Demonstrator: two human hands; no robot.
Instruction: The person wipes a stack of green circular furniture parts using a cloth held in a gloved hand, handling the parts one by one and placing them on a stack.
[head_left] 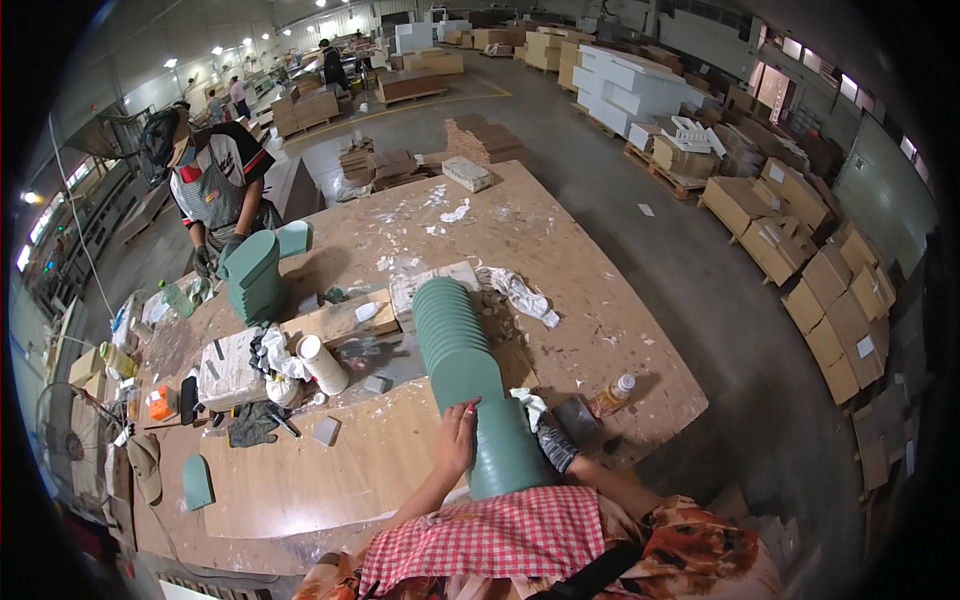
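A row of green round-topped panels (458, 335) leans in overlapping layers down the middle of the table. Closest to me is a thicker stack of green panels (505, 450), standing against my apron. My bare left hand (457, 437) lies on the left edge of this stack, its fingers stretched out. On the stack's right side is my right hand (556, 446) in a dark grey glove, closed around a white cloth (530, 404); its fingers are mostly hidden. Beside it are a dark block (577, 416) and a bottle with a white cap (612, 394).
Across the table (590, 300), a co-worker (220, 180) in gloves handles another green stack (255, 278). To the left lie a white cylinder (322, 364), a dark glove (253, 425) and a single green panel (197, 482). Cardboard boxes (770, 220) line the floor at right.
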